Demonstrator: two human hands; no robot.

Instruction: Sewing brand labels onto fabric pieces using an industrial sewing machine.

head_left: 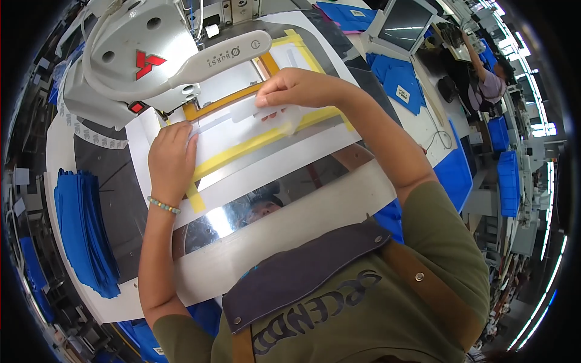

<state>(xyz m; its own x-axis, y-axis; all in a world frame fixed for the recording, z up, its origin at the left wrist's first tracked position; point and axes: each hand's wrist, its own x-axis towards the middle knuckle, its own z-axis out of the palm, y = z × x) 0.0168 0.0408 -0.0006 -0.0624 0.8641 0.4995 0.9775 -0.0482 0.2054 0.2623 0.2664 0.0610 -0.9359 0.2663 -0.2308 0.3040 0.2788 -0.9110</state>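
My right hand [302,91] is closed in a pinch on a thin translucent white sheet [245,113], just in front of an orange-brown frame [227,101]. Part of the sheet hangs below the fingers. With its fingers stretched forward, my left hand [172,156] rests at the near left corner of the frame, on a white template [266,158] edged with yellow tape [242,147]. Whether its fingertips also touch the end of the sheet is hard to see. The frame sits under the head of a white sewing machine [121,51].
A grey lamp-like arm [224,60] reaches over the frame. Blue fabric pieces [85,233] are stacked at the left, and more blue pieces [396,81] lie at the right beside a screen [402,27]. A shiny metal plate [284,233] borders the near side. Another person [487,85] works far right.
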